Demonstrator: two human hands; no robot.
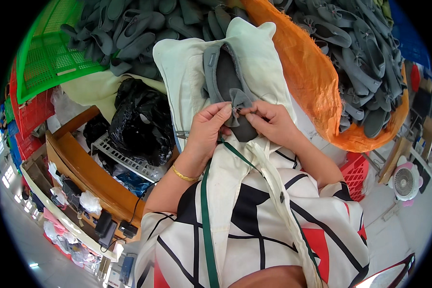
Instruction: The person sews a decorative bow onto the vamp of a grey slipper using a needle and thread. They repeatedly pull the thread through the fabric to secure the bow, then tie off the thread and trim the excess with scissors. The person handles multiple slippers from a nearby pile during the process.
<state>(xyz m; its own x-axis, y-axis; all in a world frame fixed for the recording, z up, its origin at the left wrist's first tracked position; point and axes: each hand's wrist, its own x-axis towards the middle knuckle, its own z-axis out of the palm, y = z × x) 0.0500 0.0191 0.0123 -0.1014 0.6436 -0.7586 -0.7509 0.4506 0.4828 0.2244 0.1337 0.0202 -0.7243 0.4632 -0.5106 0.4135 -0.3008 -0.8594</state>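
A dark grey flat shoe (247,129) with a grey bow (240,99) at its toe end lies on a white cushion (185,60) over my lap. My left hand (209,126) pinches the bow by its knot, thumb on top, against the shoe. Close on its right, my right hand (275,121) has thumb and fingertips pressed together at the bow's edge. What those fingertips hold is too small to make out. A thin dark line, perhaps thread, curves above them. A metal tool tip (182,135) sticks out beside my left hand; the rest of it is hidden.
Grey shoes (139,29) pile up beyond the cushion by a green plastic basket (48,53). More fill an orange sack (317,91) at the right. A black plastic bag (141,120) and a wooden drawer unit (91,173) stand left. A small fan (405,181) is far right.
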